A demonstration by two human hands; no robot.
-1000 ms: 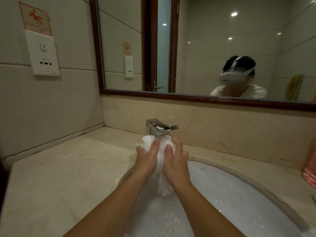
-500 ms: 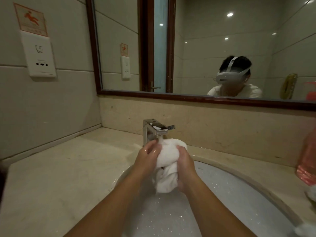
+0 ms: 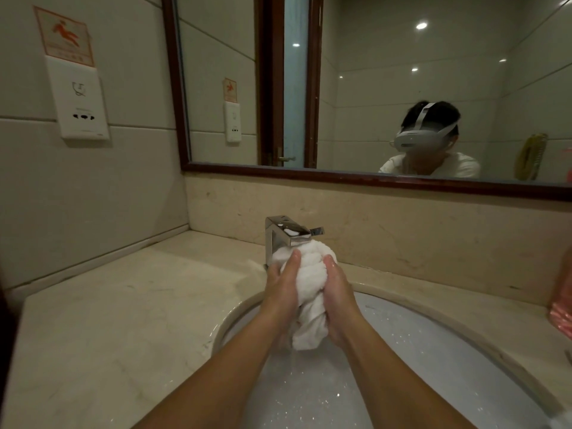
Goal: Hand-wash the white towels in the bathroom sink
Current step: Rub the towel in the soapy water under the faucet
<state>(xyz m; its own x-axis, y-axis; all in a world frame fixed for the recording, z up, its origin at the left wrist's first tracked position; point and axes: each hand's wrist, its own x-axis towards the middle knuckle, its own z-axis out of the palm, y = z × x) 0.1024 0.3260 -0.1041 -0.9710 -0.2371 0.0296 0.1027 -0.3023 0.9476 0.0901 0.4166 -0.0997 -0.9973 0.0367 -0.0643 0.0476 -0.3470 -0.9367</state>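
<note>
Now my left hand [image 3: 283,284] and right hand [image 3: 337,291] both squeeze the bunched white towel [image 3: 309,300] above the sudsy sink [image 3: 448,329], under the faucet [image 3: 286,235]. Water drips off it, so I judge I'm mid-wash; rinsing remains.

The surface [image 3: 123,305] is pale beige marble-like stone that runs from the tiled wall on the left to a matching backsplash [image 3: 402,230] under the mirror frame. A round white sink [image 3: 418,329] is set into it, holding sudsy water, and a square chrome faucet [image 3: 284,233] stands upright on the stone at the sink's far rim. A pale, wet-looking streak [image 3: 252,264] lies just left of the faucet's foot, and at the right edge a pink object [image 3: 561,314], cut off by the frame, rests on the stone beside the sink.
</note>
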